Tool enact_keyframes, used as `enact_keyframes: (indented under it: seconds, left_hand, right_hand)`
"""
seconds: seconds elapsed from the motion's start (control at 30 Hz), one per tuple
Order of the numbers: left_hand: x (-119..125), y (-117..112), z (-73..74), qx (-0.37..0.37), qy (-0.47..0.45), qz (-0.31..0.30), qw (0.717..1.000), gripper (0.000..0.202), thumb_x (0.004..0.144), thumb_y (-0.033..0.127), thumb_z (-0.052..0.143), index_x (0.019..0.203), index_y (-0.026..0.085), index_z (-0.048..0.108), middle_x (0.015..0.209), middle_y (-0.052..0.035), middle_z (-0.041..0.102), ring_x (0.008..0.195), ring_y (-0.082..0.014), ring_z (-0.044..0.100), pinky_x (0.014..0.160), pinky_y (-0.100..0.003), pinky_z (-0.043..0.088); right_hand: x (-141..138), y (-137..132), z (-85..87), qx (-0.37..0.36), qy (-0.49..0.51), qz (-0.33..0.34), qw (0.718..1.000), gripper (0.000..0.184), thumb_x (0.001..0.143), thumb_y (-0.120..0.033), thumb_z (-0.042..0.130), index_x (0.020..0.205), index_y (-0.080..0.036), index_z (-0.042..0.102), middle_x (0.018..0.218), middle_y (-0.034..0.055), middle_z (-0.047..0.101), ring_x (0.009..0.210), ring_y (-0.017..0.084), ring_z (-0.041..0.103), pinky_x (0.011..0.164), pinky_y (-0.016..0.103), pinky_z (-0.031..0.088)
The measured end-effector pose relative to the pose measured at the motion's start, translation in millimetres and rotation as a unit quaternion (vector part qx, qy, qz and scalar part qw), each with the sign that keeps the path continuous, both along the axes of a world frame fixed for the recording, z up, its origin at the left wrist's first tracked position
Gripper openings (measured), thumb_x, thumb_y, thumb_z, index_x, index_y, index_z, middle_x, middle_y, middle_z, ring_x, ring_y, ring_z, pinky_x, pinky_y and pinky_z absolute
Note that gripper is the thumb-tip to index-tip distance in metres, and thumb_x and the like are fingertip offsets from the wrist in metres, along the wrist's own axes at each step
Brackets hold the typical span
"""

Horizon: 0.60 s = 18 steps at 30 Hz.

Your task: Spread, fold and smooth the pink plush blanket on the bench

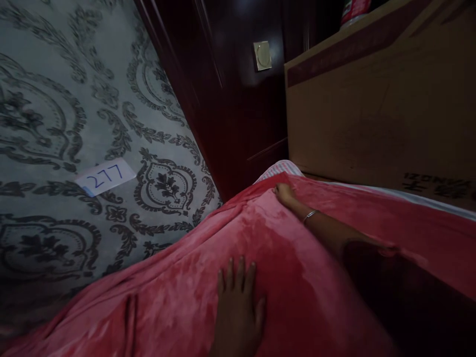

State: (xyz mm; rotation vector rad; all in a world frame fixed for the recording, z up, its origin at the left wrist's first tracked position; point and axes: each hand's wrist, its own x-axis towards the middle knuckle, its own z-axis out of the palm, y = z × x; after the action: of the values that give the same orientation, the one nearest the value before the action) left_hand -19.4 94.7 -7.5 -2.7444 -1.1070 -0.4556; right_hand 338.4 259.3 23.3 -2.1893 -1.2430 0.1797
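A red plush blanket [267,258] with lighter brushed patches lies spread before me, with some folds along its left side. My left hand [240,310] rests flat on it near the bottom centre, fingers stretched out and holding nothing. Farther away, my right hand [284,193] is closed at the blanket's far corner, with its fingers curled into the red cloth. A silver bracelet [309,215] circles my right wrist. Just beyond that hand, a striped pale cloth [281,169] shows from beneath the blanket.
Patterned grey wallpaper [107,104] covers the wall at left, bearing a paper label [106,177] marked 277. A dark red wooden panel [234,109] with a gold square fitting [262,55] stands ahead. A large cardboard box [372,109] borders the right; a red-labelled container [356,11] appears above it.
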Motion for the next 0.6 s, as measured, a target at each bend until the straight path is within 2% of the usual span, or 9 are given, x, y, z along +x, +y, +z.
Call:
enact_keyframes:
  seconds: [0.1,0.23,0.3,0.37,0.47,0.53,0.6]
  left_hand:
    - [1.2,0.2,-1.6,-0.008,0.003,0.016,1.0,0.064,0.091,0.027,0.051,0.154,0.029,0.039,0.162,-0.0067,0.035,0.149,-0.0399,0.03,0.115,-0.069,0.032]
    - [0.9,-0.6,2.1,-0.019,0.003,0.017,1.0,0.061,0.093,0.029,0.049,0.154,0.029,0.04,0.163,-0.0066,0.035,0.149,-0.0391,0.03,0.115,-0.068,0.032]
    - [-0.2,-0.2,3.5,-0.029,0.004,0.014,0.999,0.061,0.094,0.033,0.05,0.154,0.029,0.039,0.163,-0.0074,0.034,0.149,-0.0391,0.029,0.115,-0.068,0.032]
    - [-1.5,1.3,3.1,-0.035,0.004,0.01,0.999,0.064,0.093,0.037,0.052,0.155,0.028,0.037,0.164,-0.0087,0.031,0.15,-0.0389,0.027,0.116,-0.068,0.031]
    - [-2.1,4.7,0.0,-0.033,-0.002,0.011,0.999,0.065,0.093,0.041,0.053,0.155,0.028,0.036,0.165,-0.011,0.029,0.151,-0.0382,0.025,0.117,-0.067,0.029]
    - [-1.3,6.8,-1.3,-0.034,-0.001,0.017,0.999,0.063,0.094,0.041,0.052,0.154,0.027,0.039,0.164,-0.0117,0.031,0.151,-0.0379,0.025,0.117,-0.066,0.028]
    - [0.0,7.9,-0.5,-0.037,0.005,0.021,0.999,0.062,0.094,0.041,0.051,0.153,0.026,0.041,0.163,-0.0126,0.033,0.151,-0.0377,0.026,0.117,-0.065,0.028]
  right_hand:
    - [-2.3,1.7,-8.6,-0.01,-0.014,0.007,1.0,0.028,0.098,-0.024,0.046,0.106,-0.012,0.07,0.11,0.0177,0.07,0.096,0.024,0.066,0.077,0.029,0.048]
    - [-9.1,-6.4,4.9,-0.024,-0.048,0.036,0.998,0.031,0.099,-0.023,0.043,0.111,-0.011,0.069,0.111,0.0184,0.07,0.1,0.027,0.066,0.081,0.032,0.05]
    - [-22.1,-17.0,13.9,-0.018,-0.08,0.063,0.995,0.035,0.099,-0.025,0.043,0.122,-0.011,0.066,0.125,0.0226,0.065,0.113,0.032,0.061,0.092,0.04,0.049]
    - [-41.3,-32.3,15.2,-0.001,-0.118,0.113,0.987,0.043,0.097,-0.033,0.051,0.136,-0.017,0.059,0.145,0.0205,0.051,0.132,0.035,0.048,0.108,0.049,0.039]
    - [-66.7,-56.8,0.5,0.006,-0.164,0.235,0.958,0.06,0.094,-0.051,0.057,0.149,-0.029,0.048,0.16,0.0096,0.034,0.147,0.034,0.029,0.12,0.054,0.021]
    - [-71.4,-68.0,-12.1,-0.012,-0.177,0.297,0.938,0.063,0.097,-0.057,0.048,0.153,-0.03,0.043,0.162,0.0092,0.031,0.15,0.033,0.025,0.12,0.057,0.018]
    - [-64.4,-72.8,-18.5,-0.036,-0.178,0.309,0.934,0.062,0.1,-0.056,0.041,0.154,-0.027,0.041,0.162,0.0109,0.03,0.151,0.031,0.023,0.12,0.056,0.017]
